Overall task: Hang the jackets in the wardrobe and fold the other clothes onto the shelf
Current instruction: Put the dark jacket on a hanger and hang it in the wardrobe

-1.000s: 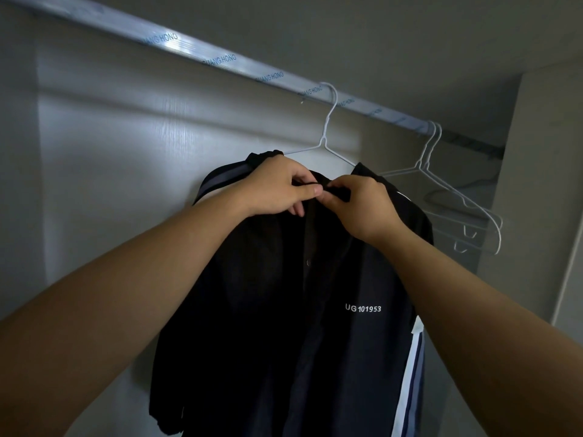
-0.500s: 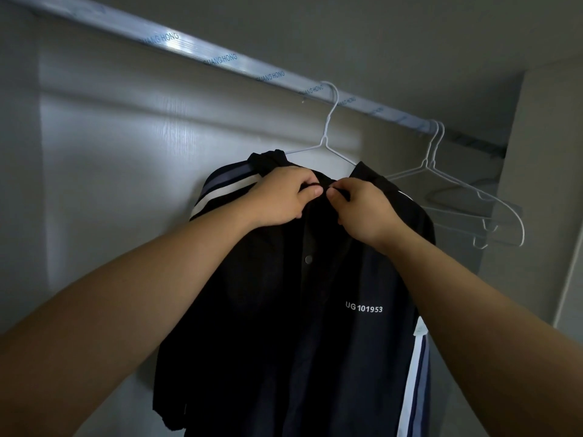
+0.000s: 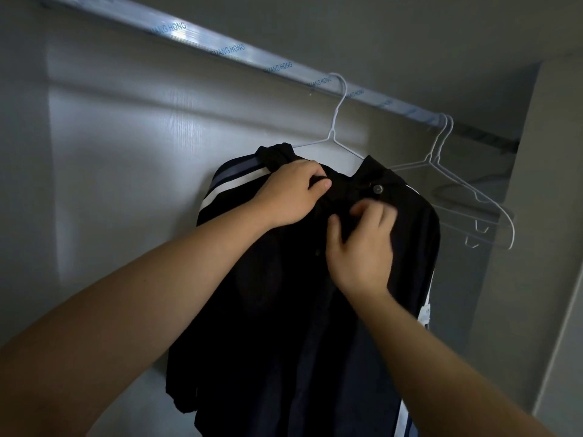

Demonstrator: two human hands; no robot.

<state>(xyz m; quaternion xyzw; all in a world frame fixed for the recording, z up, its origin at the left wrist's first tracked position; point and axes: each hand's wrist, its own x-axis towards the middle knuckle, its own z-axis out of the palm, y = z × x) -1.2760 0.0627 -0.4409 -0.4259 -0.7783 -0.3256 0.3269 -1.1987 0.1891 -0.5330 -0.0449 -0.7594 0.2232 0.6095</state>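
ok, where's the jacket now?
Head view, centre: the jacket hangs on a hanger from the rail, left of two empty hangers, with the left hand gripping its collar.

The jacket (image 3: 284, 310) is black. Its shoulder stripes (image 3: 227, 184) run side by side in white and slate blue, the same pair shows again at the lower right edge, and a dull grey snap (image 3: 377, 188) sits near the collar. Its wire hanger (image 3: 334, 121) is white, like the two bare hangers (image 3: 473, 190) to the right. The rail (image 3: 202, 39) is silvery with repeated blue lettering, and the back panel (image 3: 142, 152) is pale grey-white with a faint wood grain.
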